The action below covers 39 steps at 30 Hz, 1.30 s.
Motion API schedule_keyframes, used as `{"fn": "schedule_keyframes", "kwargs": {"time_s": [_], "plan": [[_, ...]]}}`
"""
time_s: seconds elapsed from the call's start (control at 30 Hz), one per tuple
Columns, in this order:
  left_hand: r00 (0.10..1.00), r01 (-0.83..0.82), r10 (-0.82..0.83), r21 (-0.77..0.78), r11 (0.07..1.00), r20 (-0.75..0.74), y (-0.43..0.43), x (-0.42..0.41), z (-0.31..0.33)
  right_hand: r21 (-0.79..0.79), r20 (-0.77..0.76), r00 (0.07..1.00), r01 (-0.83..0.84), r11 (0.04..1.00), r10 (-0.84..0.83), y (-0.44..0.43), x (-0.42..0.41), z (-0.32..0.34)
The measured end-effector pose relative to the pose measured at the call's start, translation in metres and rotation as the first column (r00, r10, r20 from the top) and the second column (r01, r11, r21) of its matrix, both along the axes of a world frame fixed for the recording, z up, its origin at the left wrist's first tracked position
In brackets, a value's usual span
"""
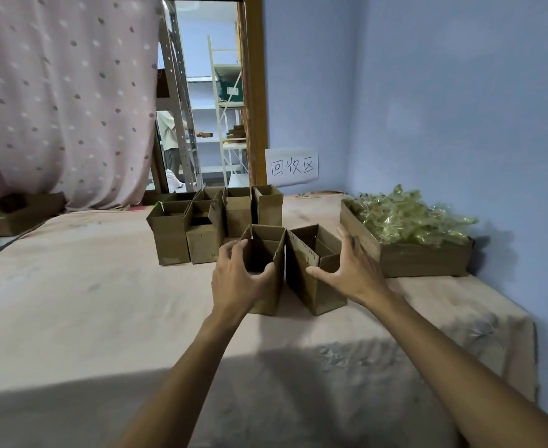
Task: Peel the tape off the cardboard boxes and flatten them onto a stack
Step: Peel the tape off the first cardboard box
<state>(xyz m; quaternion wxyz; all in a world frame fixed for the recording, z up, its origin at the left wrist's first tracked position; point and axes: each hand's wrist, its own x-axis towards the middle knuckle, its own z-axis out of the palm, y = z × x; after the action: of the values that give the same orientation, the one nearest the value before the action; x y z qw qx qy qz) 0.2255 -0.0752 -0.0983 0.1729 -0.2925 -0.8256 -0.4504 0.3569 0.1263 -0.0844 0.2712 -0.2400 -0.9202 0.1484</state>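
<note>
Left hand (233, 281) grips the rim of the left box (268, 294) on the cloth-covered tabletop (104, 286). Right hand (355, 270), fingers spread, spans the adjoining right box (300, 281); contact appears limited to the thumb. Further open boxes (201, 231) stand behind.

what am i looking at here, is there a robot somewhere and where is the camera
There is no robot here: these are a person's two bare hands, and the single picture comes from a wide-angle camera worn on their head, looking forward and down. A cloth-covered surface holds two open cardboard boxes up front. The left hand grips the left box by its rim. The right hand is spread open at the side of the right box, not gripping it. Behind stand more open boxes, and at the right a shallow cardboard tray is heaped with crumpled clear tape. A paper sign hangs on the wall.
</note>
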Motion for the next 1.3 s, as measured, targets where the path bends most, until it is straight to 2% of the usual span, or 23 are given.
{"fn": "schedule_keyframes", "kwargs": {"time_s": [0.13, 0.23, 0.33, 0.43, 0.53, 0.73, 0.97, 1.07, 1.2, 1.3], "plan": [[0.982, -0.013, 0.032, 0.103, 0.995, -0.186, -0.008, 0.016, -0.007, -0.016, -0.124, 0.992, -0.012, 1.0, 0.01, 0.001, 0.003, -0.009], [0.954, 0.153, -0.089, 0.212, 0.965, -0.285, -0.016, 0.044, -0.021, -0.094, -0.288, 0.958, -0.018, 0.995, -0.01, -0.001, 0.016, -0.026], [0.951, 0.288, -0.254, 0.206, 0.935, -0.178, -0.009, 0.063, -0.049, -0.134, -0.346, 0.937, 0.004, 0.991, -0.05, -0.004, 0.026, -0.047], [0.952, 0.298, -0.305, 0.18, 0.938, 0.015, 0.007, 0.063, -0.076, -0.182, -0.265, 0.961, 0.033, 0.983, -0.081, -0.007, 0.028, -0.064], [0.943, 0.298, -0.314, 0.14, 0.944, 0.109, 0.019, 0.055, -0.088, -0.21, -0.2, 0.977, 0.033, 0.977, -0.076, -0.01, 0.026, -0.075], [0.947, 0.288, -0.287, 0.019, 0.958, 0.145, 0.031, 0.044, -0.089, -0.236, -0.149, 0.984, 0.055, 0.97, -0.092, -0.017, 0.014, -0.079], [0.942, 0.303, -0.299, -0.006, 0.953, 0.152, 0.028, 0.025, -0.083, -0.266, -0.169, 0.977, 0.079, 0.961, -0.127, -0.016, 0.005, -0.081], [0.931, 0.324, -0.319, 0.0, 0.946, 0.178, 0.025, 0.022, -0.082, -0.339, -0.192, 0.977, 0.019, 0.941, -0.089, 0.0, 0.014, -0.083], [0.912, 0.356, -0.357, 0.044, 0.933, 0.199, 0.026, 0.029, -0.088, -0.5, -0.337, 0.941, -0.139, 0.855, -0.044, 0.019, 0.042, -0.08], [0.9, 0.364, -0.369, 0.066, 0.929, 0.232, 0.033, 0.039, -0.094, -0.558, -0.404, 0.912, -0.188, 0.808, -0.066, 0.026, 0.06, -0.078]]}}
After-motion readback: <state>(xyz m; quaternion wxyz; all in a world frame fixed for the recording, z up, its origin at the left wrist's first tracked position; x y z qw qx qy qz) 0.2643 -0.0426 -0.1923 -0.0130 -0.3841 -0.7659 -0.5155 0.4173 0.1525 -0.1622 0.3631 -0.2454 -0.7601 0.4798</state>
